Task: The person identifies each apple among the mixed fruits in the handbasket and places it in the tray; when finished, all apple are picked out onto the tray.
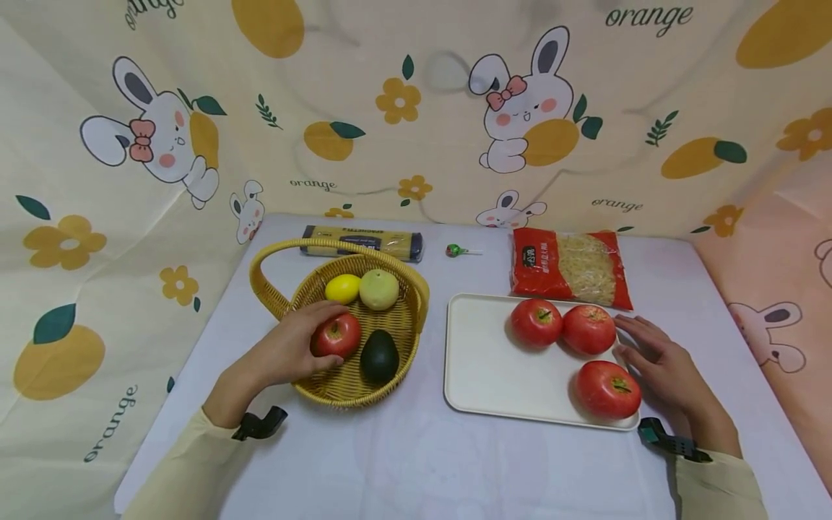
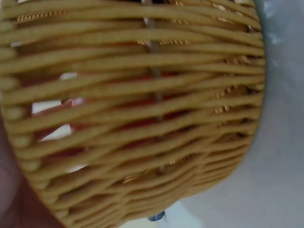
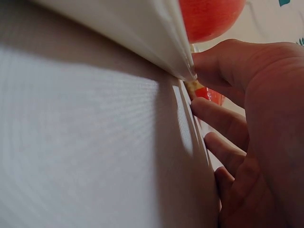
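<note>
With thumb and fingers curled around it, my left hand (image 1: 295, 343) grips a red apple (image 1: 339, 334) inside the wicker basket (image 1: 343, 388). A lemon (image 1: 342, 289), a round pale-green fruit (image 1: 379, 289) and a dark avocado (image 1: 380, 357) lie in there too. The basket's woven wall (image 2: 118, 95) fills most of the left wrist view and largely hides the apple. My right hand (image 1: 663, 365) lies by the right rim of a white tray (image 1: 494, 368), fingers loosely extended. In the right wrist view the thumb (image 3: 218, 64) is right at the tray's edge.
On the tray are three red apples: one at the back middle (image 1: 536, 323), another beside it (image 1: 588, 329), a third at the front right (image 1: 607, 390). Behind lie a red bag of pasta (image 1: 572, 267), a lollipop (image 1: 453, 250) and a spaghetti pack (image 1: 364, 242). Printed cloth surrounds the table.
</note>
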A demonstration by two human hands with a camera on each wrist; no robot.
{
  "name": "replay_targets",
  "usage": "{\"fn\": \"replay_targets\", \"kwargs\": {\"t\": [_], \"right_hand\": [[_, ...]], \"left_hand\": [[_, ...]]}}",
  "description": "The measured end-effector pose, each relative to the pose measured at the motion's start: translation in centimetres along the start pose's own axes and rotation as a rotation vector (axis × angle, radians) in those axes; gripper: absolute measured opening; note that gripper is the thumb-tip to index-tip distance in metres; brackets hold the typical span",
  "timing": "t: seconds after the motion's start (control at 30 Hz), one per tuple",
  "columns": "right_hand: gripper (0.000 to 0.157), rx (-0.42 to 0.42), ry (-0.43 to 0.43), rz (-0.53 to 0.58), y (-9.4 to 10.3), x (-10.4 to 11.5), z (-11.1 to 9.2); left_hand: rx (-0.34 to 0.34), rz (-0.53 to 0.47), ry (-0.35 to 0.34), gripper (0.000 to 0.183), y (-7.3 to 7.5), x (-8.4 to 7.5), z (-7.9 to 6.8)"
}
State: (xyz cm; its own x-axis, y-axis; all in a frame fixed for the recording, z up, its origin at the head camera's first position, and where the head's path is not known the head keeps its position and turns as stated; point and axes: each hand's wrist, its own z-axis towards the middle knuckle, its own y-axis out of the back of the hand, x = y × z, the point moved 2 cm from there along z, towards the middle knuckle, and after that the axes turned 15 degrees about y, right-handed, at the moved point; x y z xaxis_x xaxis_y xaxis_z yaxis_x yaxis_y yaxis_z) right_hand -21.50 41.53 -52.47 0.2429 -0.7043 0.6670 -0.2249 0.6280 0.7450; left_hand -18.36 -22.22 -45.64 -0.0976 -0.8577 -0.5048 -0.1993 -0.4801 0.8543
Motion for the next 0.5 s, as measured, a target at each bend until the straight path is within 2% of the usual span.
{"fn": "replay_targets", "kwargs": {"t": [0.23,0.5], "right_hand": [[0.072,0.0,0.011,-0.014,-0.1,0.04,0.05],[0.072,-0.005,0.015,-0.015,-0.17,-0.01,-0.06]], "left_hand": [[-0.032,0.01,0.006,0.089,-0.16,0.06,0.06],[-0.067,-0.08,-0.019,0.086,-0.42,0.21,-0.02]]}}
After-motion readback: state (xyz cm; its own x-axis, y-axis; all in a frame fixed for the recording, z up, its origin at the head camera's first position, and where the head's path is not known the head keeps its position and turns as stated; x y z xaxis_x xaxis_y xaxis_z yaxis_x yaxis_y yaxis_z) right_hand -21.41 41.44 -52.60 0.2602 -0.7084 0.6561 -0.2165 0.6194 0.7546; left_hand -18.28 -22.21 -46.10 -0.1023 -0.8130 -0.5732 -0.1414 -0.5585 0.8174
